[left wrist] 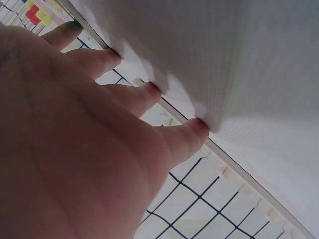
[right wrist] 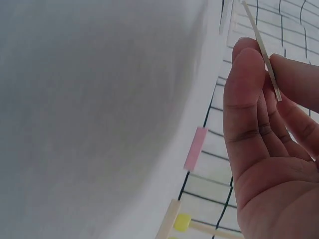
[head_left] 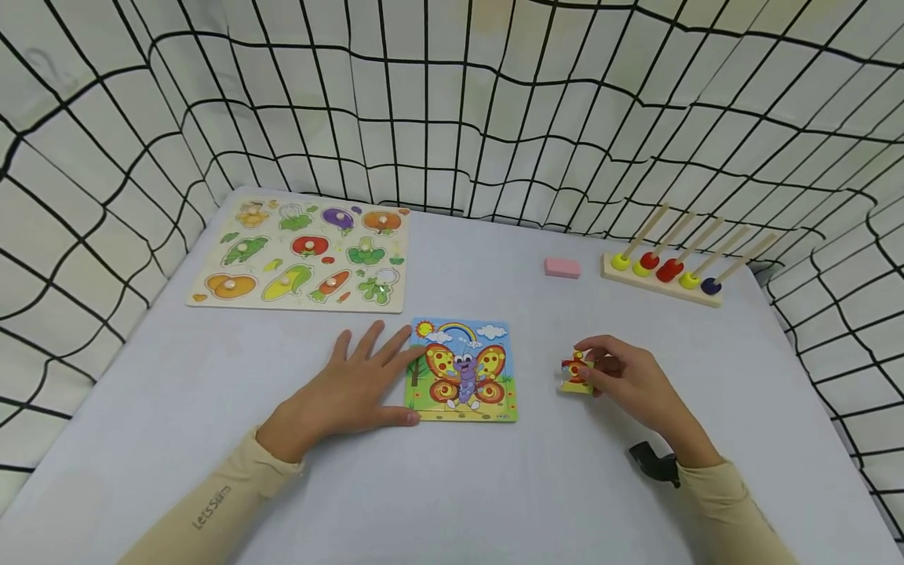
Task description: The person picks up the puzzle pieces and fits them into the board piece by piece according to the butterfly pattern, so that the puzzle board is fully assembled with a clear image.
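A square butterfly puzzle (head_left: 466,370) lies flat on the white table in the head view. My left hand (head_left: 360,388) is spread at its left side, with the index finger and thumb touching its edge; the fingers look straight. In the left wrist view the same hand (left wrist: 94,134) has its fingertips down on the white surface. To the right of the puzzle, my right hand (head_left: 628,380) pinches a small red and yellow puzzle piece (head_left: 574,375). Seen edge-on in the right wrist view, the piece (right wrist: 266,59) is thin and sits between thumb and fingers of the hand (right wrist: 274,134).
A vegetable peg board (head_left: 275,263) lies at the back left of the table. Toward the back right are a pink block (head_left: 562,267) and a wooden bead rack (head_left: 664,282) with upright rods. Black netting (head_left: 424,118) rises behind the table and along both sides.
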`<state>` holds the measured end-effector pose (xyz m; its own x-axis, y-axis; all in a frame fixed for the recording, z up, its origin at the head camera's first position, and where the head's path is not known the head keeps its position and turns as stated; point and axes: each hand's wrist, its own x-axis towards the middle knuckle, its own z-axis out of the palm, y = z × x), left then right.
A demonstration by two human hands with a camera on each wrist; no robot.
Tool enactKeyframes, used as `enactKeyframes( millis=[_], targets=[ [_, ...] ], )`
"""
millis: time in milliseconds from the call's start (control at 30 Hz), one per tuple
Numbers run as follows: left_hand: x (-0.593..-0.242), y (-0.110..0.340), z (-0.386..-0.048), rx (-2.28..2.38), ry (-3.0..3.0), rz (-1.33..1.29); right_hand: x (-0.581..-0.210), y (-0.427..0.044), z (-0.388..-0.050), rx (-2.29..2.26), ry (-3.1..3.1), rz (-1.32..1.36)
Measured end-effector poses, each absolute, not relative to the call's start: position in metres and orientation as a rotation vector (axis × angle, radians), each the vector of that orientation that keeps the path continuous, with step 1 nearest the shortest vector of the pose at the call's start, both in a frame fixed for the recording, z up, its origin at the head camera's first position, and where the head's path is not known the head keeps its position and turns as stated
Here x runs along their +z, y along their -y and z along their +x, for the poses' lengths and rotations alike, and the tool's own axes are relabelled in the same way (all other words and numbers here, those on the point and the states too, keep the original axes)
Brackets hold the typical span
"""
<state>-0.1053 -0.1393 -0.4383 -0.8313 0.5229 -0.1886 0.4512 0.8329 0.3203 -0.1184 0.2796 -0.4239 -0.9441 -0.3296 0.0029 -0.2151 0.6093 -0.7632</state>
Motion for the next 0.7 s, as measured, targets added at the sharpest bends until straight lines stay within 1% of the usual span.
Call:
enactKeyframes(
  millis=[700],
  targets=[
    [-0.436, 0.139, -0.104, 0.394, -2.746, 0.744, -0.421, -0.225, -0.123, -1.295, -2.557, -0.666]
  ],
)
